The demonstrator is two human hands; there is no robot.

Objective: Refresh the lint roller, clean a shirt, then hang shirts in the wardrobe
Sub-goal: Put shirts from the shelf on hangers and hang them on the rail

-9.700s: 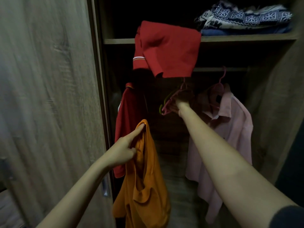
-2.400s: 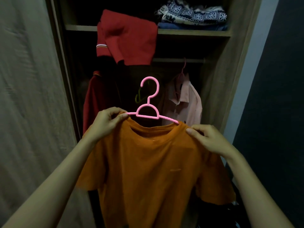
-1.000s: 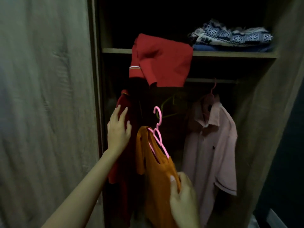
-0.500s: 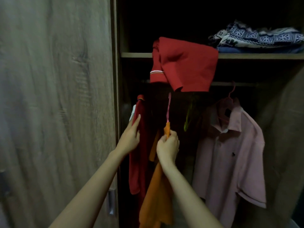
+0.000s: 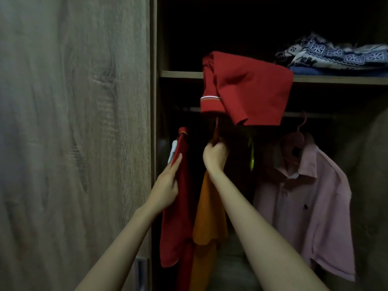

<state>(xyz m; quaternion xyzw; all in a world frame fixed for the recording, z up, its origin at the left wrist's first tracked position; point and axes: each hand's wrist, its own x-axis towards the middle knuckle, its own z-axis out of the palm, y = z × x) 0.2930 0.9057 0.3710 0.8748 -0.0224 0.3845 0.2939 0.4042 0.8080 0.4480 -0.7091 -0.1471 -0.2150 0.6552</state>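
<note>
While outstretched upward, right grip (image 5: 215, 155) around orange shirt (image 5: 210, 217).

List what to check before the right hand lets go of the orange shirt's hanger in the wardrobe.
1. Right hand grips the hanger at the neck of the orange shirt: ok.
2. Hook seated over the rail: cannot tell; the draped red shirt hides it.
3. Left hand presses the hanging red shirt aside: ok.
4. Room between that shirt and the pink shirt: ok.
5. The orange shirt hangs straight down: ok.
</note>
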